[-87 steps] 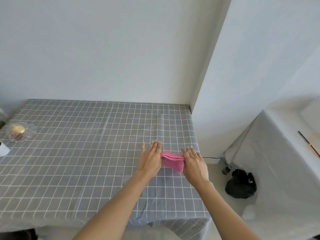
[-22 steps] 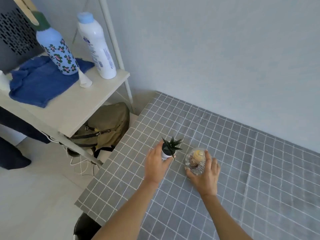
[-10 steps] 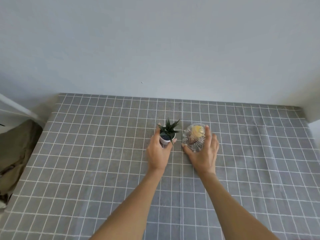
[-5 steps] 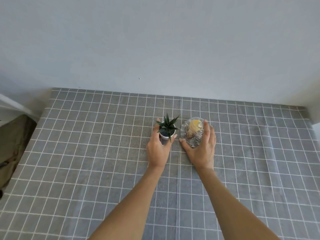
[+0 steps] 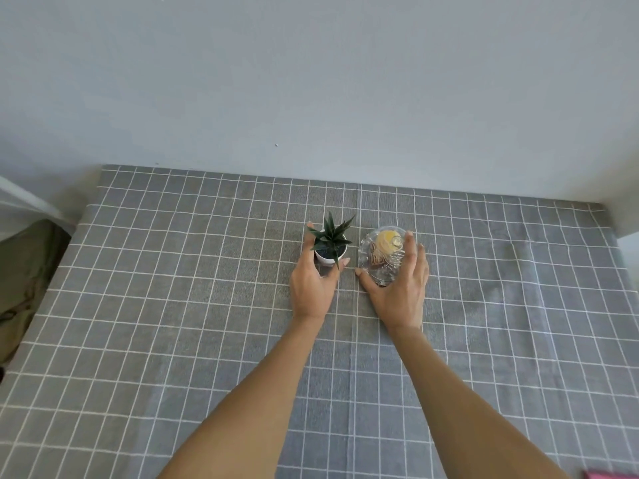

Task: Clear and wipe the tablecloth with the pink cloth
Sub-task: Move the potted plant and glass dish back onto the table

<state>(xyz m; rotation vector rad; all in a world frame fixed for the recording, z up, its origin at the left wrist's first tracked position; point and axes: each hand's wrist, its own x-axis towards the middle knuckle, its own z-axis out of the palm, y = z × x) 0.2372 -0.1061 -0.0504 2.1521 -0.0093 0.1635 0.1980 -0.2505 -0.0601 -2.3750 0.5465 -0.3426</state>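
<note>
Two bare forearms, no sleeves, no watch, no rings or bracelets seen; left hand (image 5: 311, 288) and right hand (image 5: 397, 292) ungloved, nails short, unpainted; both sit near tablecloth (image 5: 173, 305) centre

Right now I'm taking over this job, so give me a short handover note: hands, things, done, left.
Left hand is wrapped around the small potted plant. Right hand cups the glass dish. Both things stand side by side mid-table on the grey checked tablecloth, toward the wall. Pink cloth peeks in at the near right corner, in neither hand. Wiping progress can't be judged. Left: release both, check for unwiped patches.
</note>
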